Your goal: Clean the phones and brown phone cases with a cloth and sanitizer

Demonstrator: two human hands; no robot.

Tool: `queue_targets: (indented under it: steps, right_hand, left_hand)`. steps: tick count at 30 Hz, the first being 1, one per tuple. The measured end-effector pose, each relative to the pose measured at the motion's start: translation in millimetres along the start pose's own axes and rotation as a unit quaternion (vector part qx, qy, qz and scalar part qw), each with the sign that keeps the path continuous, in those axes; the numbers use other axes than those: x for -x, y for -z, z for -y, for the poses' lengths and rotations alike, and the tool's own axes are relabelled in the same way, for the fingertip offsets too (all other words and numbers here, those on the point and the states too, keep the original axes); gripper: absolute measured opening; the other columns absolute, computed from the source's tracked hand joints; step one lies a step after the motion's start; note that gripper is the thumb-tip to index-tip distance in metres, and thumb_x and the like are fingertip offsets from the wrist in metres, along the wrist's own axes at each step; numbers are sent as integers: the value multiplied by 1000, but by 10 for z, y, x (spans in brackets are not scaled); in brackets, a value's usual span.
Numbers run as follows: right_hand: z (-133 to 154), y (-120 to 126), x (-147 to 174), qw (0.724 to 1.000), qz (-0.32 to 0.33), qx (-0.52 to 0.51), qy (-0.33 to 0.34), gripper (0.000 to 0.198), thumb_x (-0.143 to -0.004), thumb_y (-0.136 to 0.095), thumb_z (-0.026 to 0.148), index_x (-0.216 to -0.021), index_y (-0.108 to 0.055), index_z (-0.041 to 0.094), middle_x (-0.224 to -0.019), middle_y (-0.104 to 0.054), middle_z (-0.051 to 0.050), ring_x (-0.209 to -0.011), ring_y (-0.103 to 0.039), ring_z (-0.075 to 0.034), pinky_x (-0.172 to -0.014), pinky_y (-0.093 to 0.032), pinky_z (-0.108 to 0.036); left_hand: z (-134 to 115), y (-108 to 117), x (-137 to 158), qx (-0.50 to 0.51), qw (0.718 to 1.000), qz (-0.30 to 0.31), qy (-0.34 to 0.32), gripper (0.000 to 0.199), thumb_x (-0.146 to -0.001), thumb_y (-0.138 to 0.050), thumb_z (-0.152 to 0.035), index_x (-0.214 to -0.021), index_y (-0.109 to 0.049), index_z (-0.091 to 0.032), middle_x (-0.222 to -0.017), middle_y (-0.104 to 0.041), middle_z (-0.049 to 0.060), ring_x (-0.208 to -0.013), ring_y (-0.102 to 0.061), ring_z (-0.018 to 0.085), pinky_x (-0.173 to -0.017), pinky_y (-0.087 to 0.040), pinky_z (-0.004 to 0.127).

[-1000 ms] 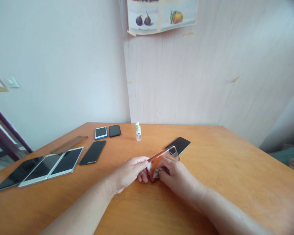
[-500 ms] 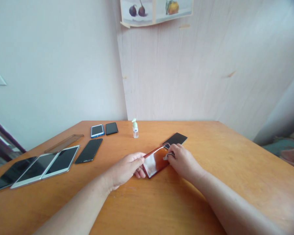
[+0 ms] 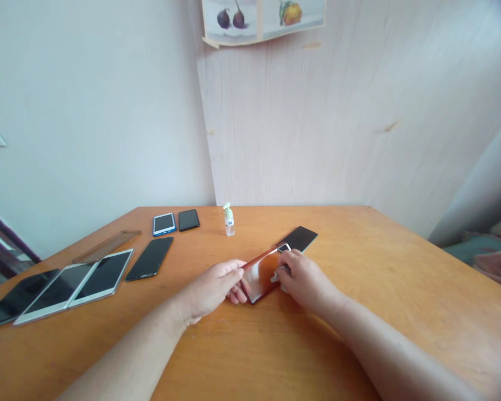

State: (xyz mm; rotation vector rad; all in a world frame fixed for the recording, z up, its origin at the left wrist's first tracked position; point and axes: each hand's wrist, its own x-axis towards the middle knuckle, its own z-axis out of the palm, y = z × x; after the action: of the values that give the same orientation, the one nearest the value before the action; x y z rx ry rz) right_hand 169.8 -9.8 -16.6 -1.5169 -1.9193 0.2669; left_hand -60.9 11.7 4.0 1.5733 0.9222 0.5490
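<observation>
My left hand (image 3: 220, 284) grips a clear phone case (image 3: 256, 275) by its near left edge, thumb on top and fingers beneath. The case is tilted above the table, shiny, with a camera cutout at its far end. My right hand (image 3: 300, 274) is closed around a small crumpled white tissue or cloth (image 3: 274, 276), pressed against the inner face of the case. Much of the white piece is hidden by the fingers. Just beyond the case lies a dark phone (image 3: 301, 238), flat on the table and partly covered by the case's far end.
On the wooden table (image 3: 384, 278), a pump bottle (image 3: 229, 221) stands at the back. Leftward lie a blue-edged phone (image 3: 164, 223), a black phone (image 3: 189, 219), another dark phone (image 3: 150, 258), a brownish clear case (image 3: 107, 246) and white-framed devices (image 3: 102, 277) beside a dark one (image 3: 19, 298).
My right hand has slid slightly left and down over the case with the white piece. My left hand keeps its hold. The whole view has shifted a little.
</observation>
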Motion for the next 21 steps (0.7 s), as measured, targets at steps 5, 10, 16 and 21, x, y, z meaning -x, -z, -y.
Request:
queue_targets:
  steps: [5,10,16,21]
  right_hand:
    - [-296,84,-121,994,-44,58,-78,13,-78,-51,7,-77,-49,20,-78,-53,-2,-73,-49,-16,-67,-33,-27]
    - [169,-38,77,997,32,-30,66,15,-79,-50,5,-80,-53,20,-86,-56,-2,-77,-52,-14,-70,-37,-25]
    - [76,-14,33,996,1,-89,0,16,-73,-54,4,-70,-53,20,-76,-54,0,-68,-47,-13,-65,-34,-26]
    - [-309,177,-179,973,-113,-152,-135,9,-74,-54,12,-74,-55,21,-67,-55,1,-62,-49,-14,-60,-33,-27]
  left_hand:
    - [-5,-3,7,-2,1000,-13,7,30,-94,-47,-42,-100,-60,-16,-84,-71,7,-68,-63,15,-63,-47,27]
    - [22,-2,-6,6,1000,-17,1,28,-94,-47,-39,-103,-60,-15,-79,-70,5,-68,-64,15,-65,-48,27]
    - [26,7,-6,19,1000,-15,4,29,-94,-48,-42,-101,-60,-16,-81,-70,6,-68,-64,15,-64,-48,27]
    - [38,57,-22,56,998,-39,4,29,-93,-51,-39,-108,-57,-15,-85,-71,7,-67,-65,15,-62,-46,25]
